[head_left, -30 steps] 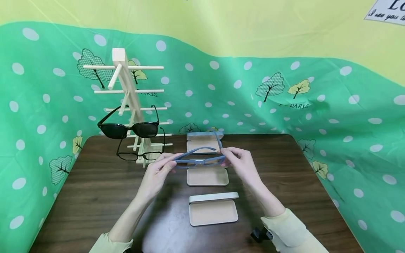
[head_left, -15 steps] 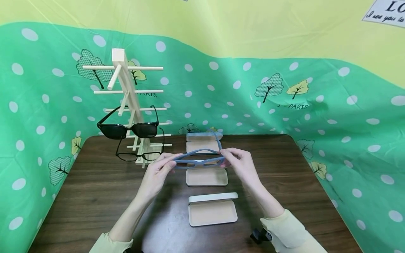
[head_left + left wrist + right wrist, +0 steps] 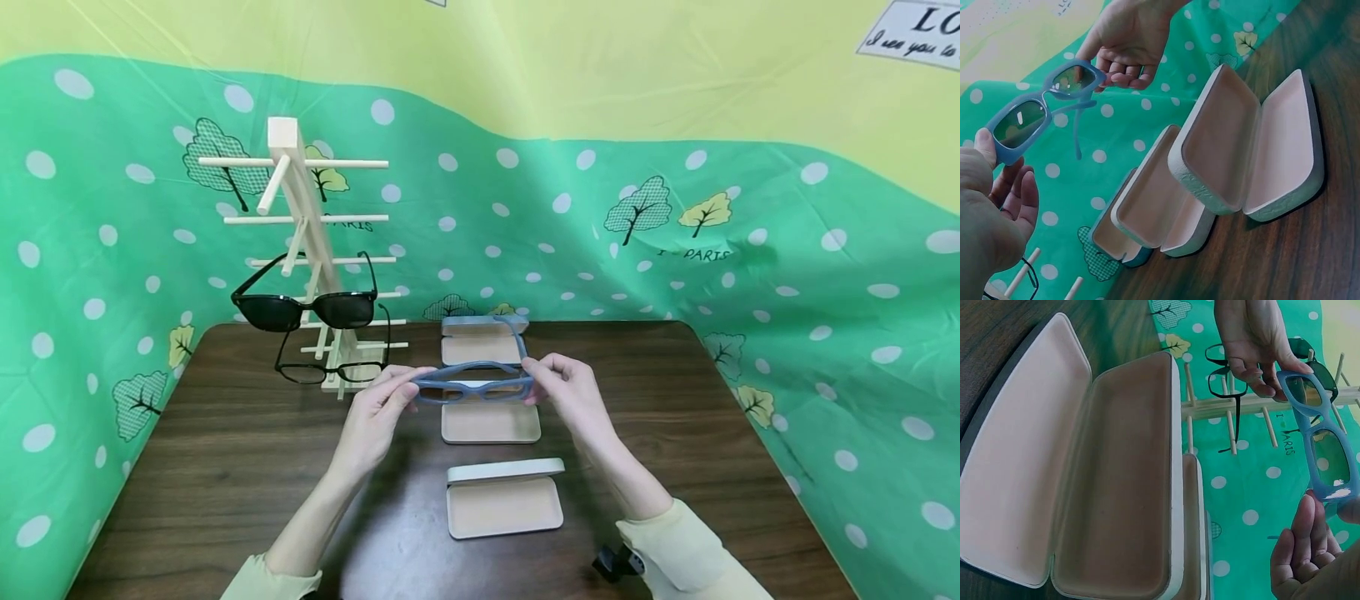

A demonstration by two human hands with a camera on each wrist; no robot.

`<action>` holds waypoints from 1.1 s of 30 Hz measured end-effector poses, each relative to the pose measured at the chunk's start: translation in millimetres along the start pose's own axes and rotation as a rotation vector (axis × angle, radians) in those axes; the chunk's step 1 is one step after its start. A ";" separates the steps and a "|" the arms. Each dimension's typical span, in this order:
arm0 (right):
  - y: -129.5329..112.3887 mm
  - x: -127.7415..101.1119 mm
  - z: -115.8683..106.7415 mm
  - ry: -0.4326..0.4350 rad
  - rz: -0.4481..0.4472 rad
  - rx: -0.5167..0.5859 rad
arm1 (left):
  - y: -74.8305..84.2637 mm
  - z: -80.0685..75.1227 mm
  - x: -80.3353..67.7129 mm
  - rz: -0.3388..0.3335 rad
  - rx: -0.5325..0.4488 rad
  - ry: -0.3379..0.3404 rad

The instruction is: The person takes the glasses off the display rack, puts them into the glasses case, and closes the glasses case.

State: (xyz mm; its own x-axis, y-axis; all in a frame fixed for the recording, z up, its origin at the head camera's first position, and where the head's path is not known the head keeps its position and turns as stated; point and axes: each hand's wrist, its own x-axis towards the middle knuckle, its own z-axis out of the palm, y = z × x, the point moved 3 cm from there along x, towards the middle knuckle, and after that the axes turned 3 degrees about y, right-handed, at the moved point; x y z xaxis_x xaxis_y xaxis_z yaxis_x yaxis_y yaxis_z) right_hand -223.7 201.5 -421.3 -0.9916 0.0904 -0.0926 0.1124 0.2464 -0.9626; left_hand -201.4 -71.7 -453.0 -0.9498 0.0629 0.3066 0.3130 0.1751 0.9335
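**Blue glasses held at both ends over the middle case**

Blue-framed glasses [image 3: 472,385] are up off the table, lenses toward you, roughly level. Your left hand [image 3: 375,412] pinches the left end of the frame, thumb on top, fingers curled underneath. Your right hand [image 3: 573,393] pinches the right end the same way. One temple arm is swung open behind the frame; the left wrist view shows it hanging down.

Landmark: the middle case [image 3: 491,421], open, pale lining up, on the brown wooden table [image 3: 225,467].
- Glasses: directly above it, not touching.
- Near case [image 3: 504,498]: just in front of it, toward you, also open.
- Far case [image 3: 480,340]: just behind it, open.
- Wooden rack [image 3: 311,250]: behind and left of it, well apart from the glasses.
- Black sunglasses [image 3: 303,304]: hang on a rack rung.
- Thin black-rimmed glasses [image 3: 330,367]: one rung lower.
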 end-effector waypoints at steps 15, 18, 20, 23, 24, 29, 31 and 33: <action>4.9 1.2 -0.6 -0.011 -0.001 0.011 | -0.4 7.6 -3.6 0.005 -0.070 0.037; 6.2 1.4 -0.4 -0.017 0.000 0.005 | -0.1 10.3 -4.2 0.010 -0.087 0.058; 6.6 1.3 -0.3 -0.017 0.000 -0.002 | -0.6 11.8 -4.6 0.014 -0.100 0.071; 5.9 0.5 -0.7 -0.017 -0.002 -0.010 | -1.0 13.1 -5.4 0.016 -0.109 0.079; 5.8 0.5 -0.8 -0.015 -0.002 -0.012 | -1.0 13.2 -5.7 0.018 -0.108 0.080; 5.9 0.9 -1.1 -0.013 -0.014 -0.022 | -2.2 13.5 -6.2 0.038 -0.081 0.108; 6.2 1.6 -0.9 -0.009 -0.029 -0.030 | -3.1 13.6 -6.3 0.046 -0.074 0.131; 6.4 2.1 -1.5 -0.001 -0.051 -0.051 | -3.4 14.0 -6.2 0.050 -0.077 0.155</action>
State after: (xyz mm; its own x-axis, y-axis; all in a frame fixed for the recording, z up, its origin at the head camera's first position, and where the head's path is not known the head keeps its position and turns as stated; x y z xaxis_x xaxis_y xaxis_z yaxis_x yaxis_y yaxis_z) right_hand -224.9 204.6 -427.3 -0.9962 0.0752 -0.0437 0.0643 0.2991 -0.9521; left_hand -196.5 -59.0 -460.7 -0.9244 -0.0834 0.3721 0.3638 0.0991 0.9262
